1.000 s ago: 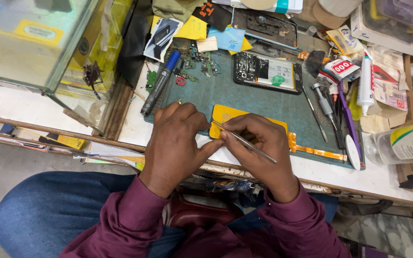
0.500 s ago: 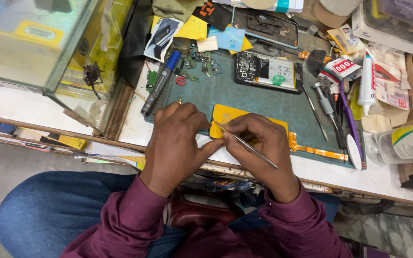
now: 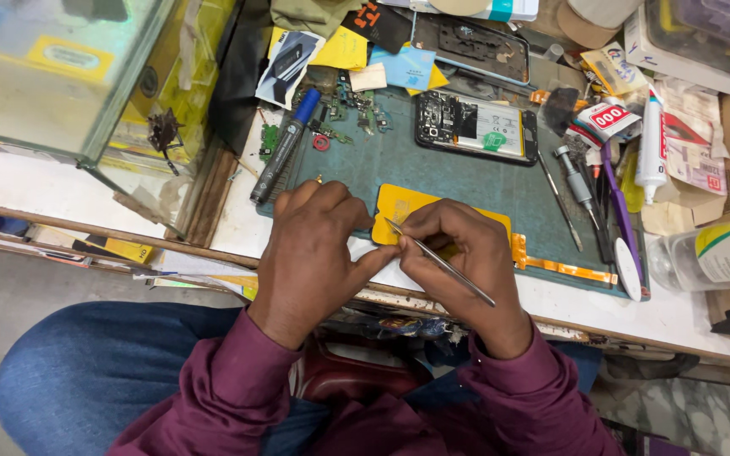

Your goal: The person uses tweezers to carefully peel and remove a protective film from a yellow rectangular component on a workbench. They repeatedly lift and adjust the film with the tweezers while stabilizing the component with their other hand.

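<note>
The right hand [image 3: 465,253] pinches slim metal tweezers [image 3: 441,262], tips on a flat yellow panel [image 3: 405,205] lying on the teal mat [image 3: 466,181]. The left hand [image 3: 314,241] curls closed, pressing the panel's near edge. An opened phone [image 3: 476,127] lies beyond, on the cluttered surface [image 3: 551,300].

My hands hide the near end of the yellow panel [image 3: 420,207] and where the tweezers [image 3: 441,262] touch it. The bottle [image 3: 720,253] is cut off at the right edge.

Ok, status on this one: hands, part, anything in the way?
Left hand steadying yellow panel. Right hand gripping tweezers, tip at panel edge. Nothing in the way.
</note>
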A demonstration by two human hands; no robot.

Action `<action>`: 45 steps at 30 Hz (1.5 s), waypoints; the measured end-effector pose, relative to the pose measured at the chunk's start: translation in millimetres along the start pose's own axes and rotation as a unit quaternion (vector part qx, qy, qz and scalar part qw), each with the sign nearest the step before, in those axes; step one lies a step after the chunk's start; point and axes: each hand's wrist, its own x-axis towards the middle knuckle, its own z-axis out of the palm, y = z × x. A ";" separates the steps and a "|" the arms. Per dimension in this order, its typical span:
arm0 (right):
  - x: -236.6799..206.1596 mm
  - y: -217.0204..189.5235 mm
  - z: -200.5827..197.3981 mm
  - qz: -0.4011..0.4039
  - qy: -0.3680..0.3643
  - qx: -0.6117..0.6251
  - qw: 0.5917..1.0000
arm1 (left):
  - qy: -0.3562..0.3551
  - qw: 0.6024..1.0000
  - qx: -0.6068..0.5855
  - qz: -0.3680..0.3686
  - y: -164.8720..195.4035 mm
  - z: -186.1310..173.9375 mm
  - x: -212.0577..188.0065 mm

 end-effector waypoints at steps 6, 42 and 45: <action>1.0 -1.7 -1.5 -0.012 -0.009 0.002 1.000 | -0.010 1.000 0.015 -0.007 0.5 0.8 0.3; -0.7 1.2 -1.3 0.002 -0.019 0.053 0.998 | -0.019 1.000 0.020 -0.009 -1.3 0.2 0.3; -1.6 2.4 -0.9 -0.032 -0.011 0.015 0.999 | -0.009 1.000 0.029 0.005 -2.0 0.0 0.0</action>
